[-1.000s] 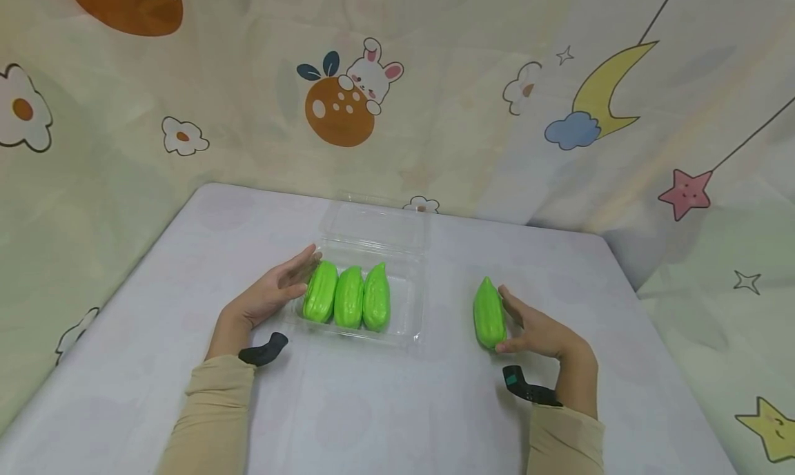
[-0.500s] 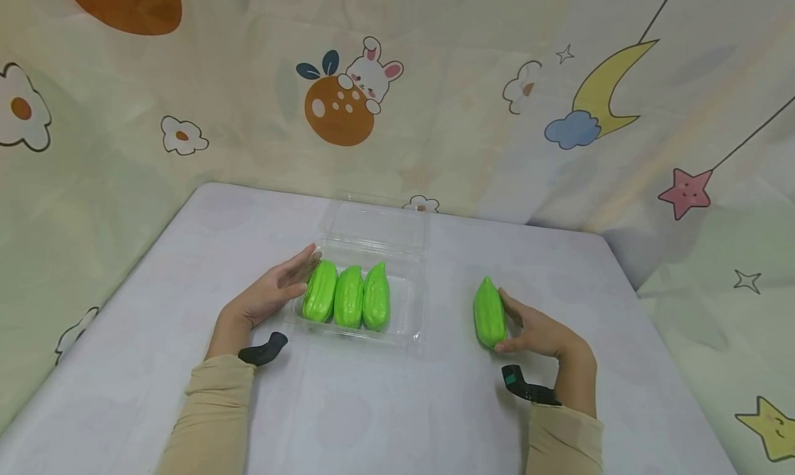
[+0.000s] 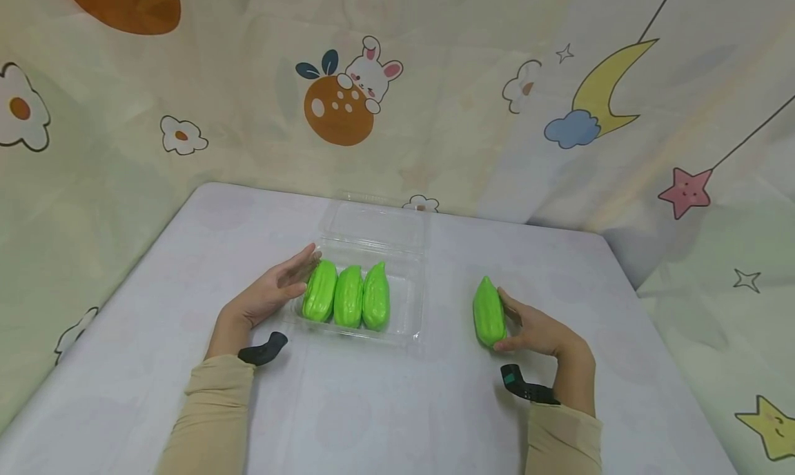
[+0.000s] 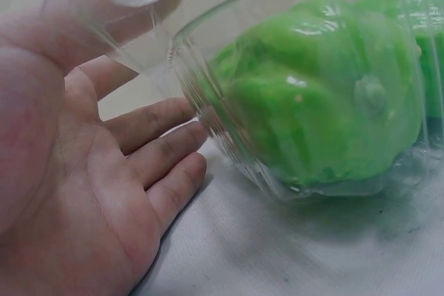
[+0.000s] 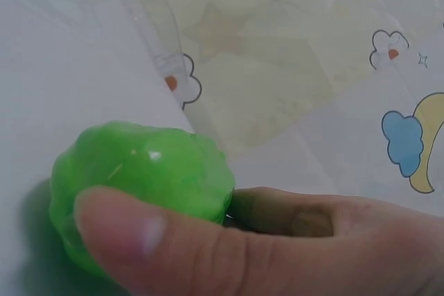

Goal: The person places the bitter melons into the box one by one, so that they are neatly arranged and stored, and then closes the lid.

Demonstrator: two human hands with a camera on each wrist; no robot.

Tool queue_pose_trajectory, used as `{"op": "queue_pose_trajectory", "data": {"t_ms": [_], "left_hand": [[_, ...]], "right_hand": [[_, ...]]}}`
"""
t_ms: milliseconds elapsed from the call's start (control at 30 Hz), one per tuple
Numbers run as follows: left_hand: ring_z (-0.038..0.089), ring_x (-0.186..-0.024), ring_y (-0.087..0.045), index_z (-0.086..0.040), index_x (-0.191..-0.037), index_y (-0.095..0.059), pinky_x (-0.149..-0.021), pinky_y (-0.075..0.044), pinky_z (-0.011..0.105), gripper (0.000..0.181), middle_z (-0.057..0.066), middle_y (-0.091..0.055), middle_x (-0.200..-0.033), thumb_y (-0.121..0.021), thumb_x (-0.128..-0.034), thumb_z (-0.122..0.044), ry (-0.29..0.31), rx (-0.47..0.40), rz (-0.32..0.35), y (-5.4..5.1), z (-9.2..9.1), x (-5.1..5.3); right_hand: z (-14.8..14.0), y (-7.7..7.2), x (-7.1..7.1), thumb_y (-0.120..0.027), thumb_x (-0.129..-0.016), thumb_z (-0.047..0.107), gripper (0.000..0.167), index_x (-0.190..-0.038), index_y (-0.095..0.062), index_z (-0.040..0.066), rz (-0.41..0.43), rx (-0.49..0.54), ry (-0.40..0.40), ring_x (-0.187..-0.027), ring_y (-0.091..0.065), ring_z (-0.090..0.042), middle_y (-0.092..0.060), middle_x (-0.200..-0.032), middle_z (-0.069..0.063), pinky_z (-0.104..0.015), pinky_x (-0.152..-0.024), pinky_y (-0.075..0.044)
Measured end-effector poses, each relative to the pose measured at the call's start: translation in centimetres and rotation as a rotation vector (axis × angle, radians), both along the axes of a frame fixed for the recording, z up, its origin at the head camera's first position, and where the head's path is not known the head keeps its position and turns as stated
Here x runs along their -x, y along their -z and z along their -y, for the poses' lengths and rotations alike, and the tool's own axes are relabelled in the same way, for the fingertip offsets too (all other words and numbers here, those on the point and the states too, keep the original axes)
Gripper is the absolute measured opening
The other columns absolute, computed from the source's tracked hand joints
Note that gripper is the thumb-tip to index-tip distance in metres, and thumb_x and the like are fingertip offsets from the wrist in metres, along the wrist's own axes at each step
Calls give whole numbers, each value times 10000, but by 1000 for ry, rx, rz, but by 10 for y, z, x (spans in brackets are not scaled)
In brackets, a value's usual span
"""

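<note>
My right hand (image 3: 543,331) pinches a bright green, ridged toy bitter melon (image 3: 488,314) on the table, right of the clear plastic box (image 3: 406,302). In the right wrist view the thumb (image 5: 132,230) lies across the near end of the melon, with the other fingers on its far side, partly hidden. Three similar melons (image 3: 348,297) lie side by side in the left and middle of the box. Fingers extended, my left hand (image 3: 273,292) rests at the box's left wall; in the left wrist view the fingertips (image 4: 182,171) meet the plastic.
The box's clear lid (image 3: 375,225) is folded back toward the rear edge of the white-covered table (image 3: 366,420). Behind and beside the table hangs a cartoon-printed cloth (image 3: 447,102). Each wrist wears a black camera mount.
My right hand has shifted very slightly left, its thumb and fingers closing in on the melon. The left hand and the box with its melons have stayed in place.
</note>
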State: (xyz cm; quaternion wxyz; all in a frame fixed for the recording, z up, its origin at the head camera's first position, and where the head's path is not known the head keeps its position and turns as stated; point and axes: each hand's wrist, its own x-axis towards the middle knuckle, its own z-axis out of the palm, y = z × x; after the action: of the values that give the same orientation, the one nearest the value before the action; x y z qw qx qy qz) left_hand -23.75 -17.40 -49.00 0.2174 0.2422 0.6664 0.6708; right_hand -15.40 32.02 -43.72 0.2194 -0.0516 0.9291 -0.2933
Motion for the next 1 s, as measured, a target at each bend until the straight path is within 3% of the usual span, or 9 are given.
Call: {"op": "queue_pose_trajectory", "data": {"t_ms": [267,533,1000], "left_hand": [[237,-1489,-28,-219,-1542,-96,-1169,-55,465,758,54,-92,-1611,-570,-953,-162,3,-9,7,1,0,0],[235,-1489,-41,-228,-1541,-102,-1166,-169,279,759,45,-102,-1609,-575,-951,-171,1,11,-2,1,0,0],[252,-1488,-32,-190,-1542,-90,-1169,-41,503,779,66,-95,-1609,-588,-944,-172,-6,-4,15,-1,-1,-1]], "right_hand": [[0,-1,0,-828,-688,386,1170,-1530,-81,66,-7,9,-2,-1424,-167,-449,-189,-1550,-247,-629,-1098,-239],[1,-2,-2,-822,-700,370,1147,-1532,-87,81,1,24,-7,-1398,-254,-446,-209,-1547,-237,-613,-1080,-291],[2,-4,-1,-822,-700,386,1143,-1530,-99,77,-8,10,-8,-1396,-255,-446,-208,-1548,-236,-616,-1072,-301]]}}
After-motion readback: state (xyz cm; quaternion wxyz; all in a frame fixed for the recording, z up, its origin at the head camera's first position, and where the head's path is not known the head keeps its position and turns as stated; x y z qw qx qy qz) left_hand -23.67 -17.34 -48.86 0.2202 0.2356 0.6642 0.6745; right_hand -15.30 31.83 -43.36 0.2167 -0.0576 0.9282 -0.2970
